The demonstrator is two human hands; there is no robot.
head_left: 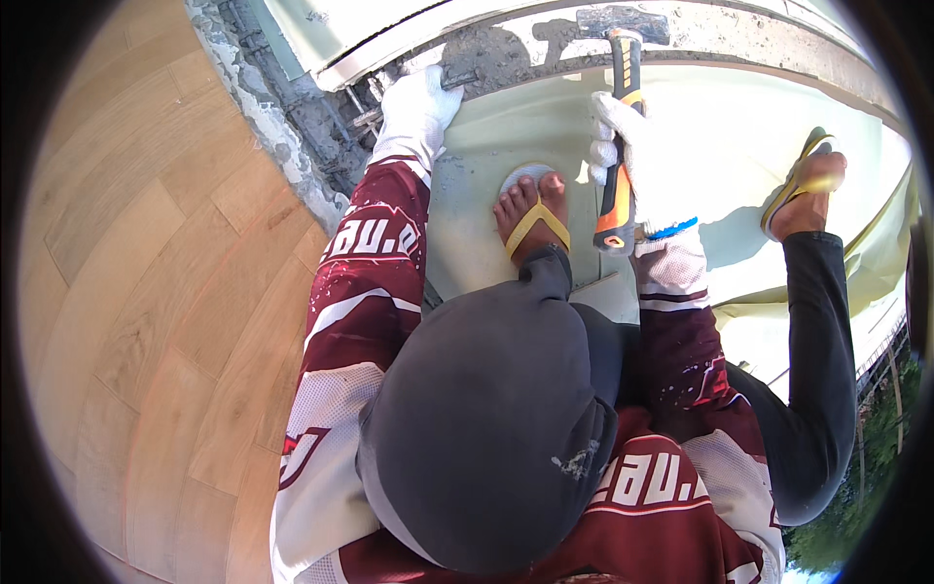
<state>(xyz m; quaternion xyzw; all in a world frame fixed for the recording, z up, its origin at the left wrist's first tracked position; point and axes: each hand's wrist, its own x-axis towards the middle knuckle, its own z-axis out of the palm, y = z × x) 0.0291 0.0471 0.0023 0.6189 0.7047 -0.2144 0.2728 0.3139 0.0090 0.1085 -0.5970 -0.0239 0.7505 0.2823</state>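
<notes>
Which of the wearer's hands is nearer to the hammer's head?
Right. The right hand grips the handle below the hammer's head; the left hand is farther off to the head's left, not touching the hammer.

Construction or renovation site, sunlit: wood-look floor (146, 292), rough mortar strip (280, 127) along floor's right edge, pale green sheeting (506, 122) and hammer (628, 73) farther right of floor, greenery (861, 487) far right of floor.
</notes>
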